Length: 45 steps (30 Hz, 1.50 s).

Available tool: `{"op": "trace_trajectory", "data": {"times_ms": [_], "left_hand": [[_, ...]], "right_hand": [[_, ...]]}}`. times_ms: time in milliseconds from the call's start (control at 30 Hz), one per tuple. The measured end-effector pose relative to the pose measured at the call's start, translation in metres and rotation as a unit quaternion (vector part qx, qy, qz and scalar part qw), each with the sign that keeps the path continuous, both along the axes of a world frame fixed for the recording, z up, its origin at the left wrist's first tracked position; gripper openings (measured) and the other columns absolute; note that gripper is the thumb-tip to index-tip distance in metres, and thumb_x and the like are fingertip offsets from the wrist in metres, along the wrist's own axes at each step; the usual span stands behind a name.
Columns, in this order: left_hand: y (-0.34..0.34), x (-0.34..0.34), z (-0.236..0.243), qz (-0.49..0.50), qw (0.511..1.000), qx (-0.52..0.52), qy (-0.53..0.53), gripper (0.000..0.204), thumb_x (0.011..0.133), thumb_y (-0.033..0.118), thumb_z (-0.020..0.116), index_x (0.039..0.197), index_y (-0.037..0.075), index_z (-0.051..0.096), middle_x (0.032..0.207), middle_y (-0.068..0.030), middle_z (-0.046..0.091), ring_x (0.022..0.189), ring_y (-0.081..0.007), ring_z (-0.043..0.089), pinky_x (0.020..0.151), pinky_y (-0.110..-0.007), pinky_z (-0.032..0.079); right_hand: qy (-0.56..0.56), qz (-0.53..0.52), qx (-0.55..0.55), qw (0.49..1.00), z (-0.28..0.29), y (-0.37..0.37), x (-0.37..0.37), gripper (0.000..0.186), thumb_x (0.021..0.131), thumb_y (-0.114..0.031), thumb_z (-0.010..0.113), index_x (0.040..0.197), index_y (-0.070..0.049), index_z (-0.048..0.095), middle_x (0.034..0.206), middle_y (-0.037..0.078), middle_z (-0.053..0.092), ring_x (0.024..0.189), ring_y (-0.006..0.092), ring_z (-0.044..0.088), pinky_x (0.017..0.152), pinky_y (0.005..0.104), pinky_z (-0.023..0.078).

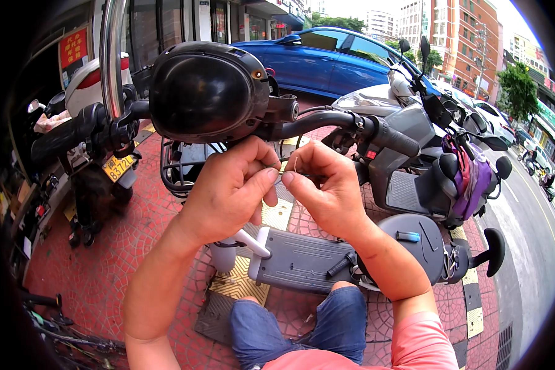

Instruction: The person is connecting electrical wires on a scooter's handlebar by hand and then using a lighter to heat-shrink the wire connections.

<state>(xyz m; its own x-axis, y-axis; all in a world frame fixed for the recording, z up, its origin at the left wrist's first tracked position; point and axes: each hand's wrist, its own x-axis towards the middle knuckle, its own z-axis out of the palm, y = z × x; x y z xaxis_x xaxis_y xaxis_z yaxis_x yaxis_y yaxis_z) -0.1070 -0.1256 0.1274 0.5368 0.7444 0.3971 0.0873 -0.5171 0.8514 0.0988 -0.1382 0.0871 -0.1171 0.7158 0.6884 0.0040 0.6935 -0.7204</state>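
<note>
My right hand [327, 191] pinches a thin, curved wire [295, 163]. Just beside it, my left hand [231, 185] presses finger and thumb together; I can't tell on what. Near them is a smooth, round, black plastic shell [200, 92]. Lower down are a flat, ridged grey footboard [302, 253] and red patterned paving [92, 283]. A shiny blue car [327, 58] stands outdoors beyond.

Our left grip [231, 188] and right grip [330, 188] nearly meet, thumbs [259, 184] pinched toward forefingers [260, 152]; below and outward of them, our bare left forearm [159, 277] and right forearm [393, 262] slant away.
</note>
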Motion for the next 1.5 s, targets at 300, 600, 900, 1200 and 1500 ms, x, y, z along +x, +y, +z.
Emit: {"op": "trace_trajectory", "data": {"times_ms": [300,600,900,1200,1500], "left_hand": [[0.0,0.0,-0.001,0.004,1.0,-0.006,-0.012,0.011,0.111,0.008,0.054,0.118,0.001,0.058,0.077,-0.0053,0.069,0.052,-0.0057,0.059,0.046,-0.021,0.046],[0.001,0.002,0.0,0.01,0.999,-0.028,-0.027,0.015,0.109,0.007,0.053,0.117,-0.003,0.061,0.08,-0.0078,0.069,0.053,-0.0085,0.06,0.049,-0.026,0.048],[0.0,0.004,-0.001,0.019,0.999,-0.026,-0.028,0.016,0.109,0.007,0.053,0.12,-0.002,0.06,0.08,-0.008,0.07,0.053,-0.0083,0.06,0.049,-0.025,0.047],[0.003,-0.002,-0.006,-0.008,0.996,-0.019,-0.09,0.034,0.109,0.01,0.049,0.139,-0.005,0.056,0.083,-0.0107,0.074,0.055,-0.0106,0.065,0.051,-0.023,0.051],[-0.001,0.007,-0.009,0.025,0.994,-0.011,-0.103,0.034,0.11,0.02,0.061,0.135,-0.003,0.06,0.079,-0.0075,0.073,0.053,-0.0075,0.061,0.049,-0.022,0.048]], "right_hand": [[-0.003,-0.017,0.04,0.999,-0.005,0.004,0.0,0.01,0.098,0.002,0.077,0.104,0.002,0.07,0.091,0.0,0.071,0.082,0.0016,0.061,0.068,0.0204,0.05],[0.013,-0.035,0.068,0.997,-0.011,0.009,0.0,0.01,0.097,-0.001,0.08,0.105,0.002,0.074,0.09,0.001,0.073,0.083,0.0027,0.063,0.067,0.0212,0.049],[0.035,0.011,0.012,0.999,-0.01,0.008,0.006,0.025,0.094,-0.001,0.081,0.117,0.001,0.07,0.102,0.004,0.071,0.093,0.0064,0.065,0.077,0.0234,0.056],[0.116,0.195,-0.04,0.973,-0.013,0.003,0.037,0.038,0.095,0.006,0.059,0.132,-0.003,0.051,0.123,0.019,0.068,0.095,0.0249,0.076,0.087,0.0366,0.062],[0.157,0.225,0.007,0.962,-0.017,0.005,0.033,0.024,0.107,0.003,0.059,0.129,-0.003,0.051,0.124,0.022,0.071,0.101,0.0291,0.079,0.088,0.0389,0.066]]}}
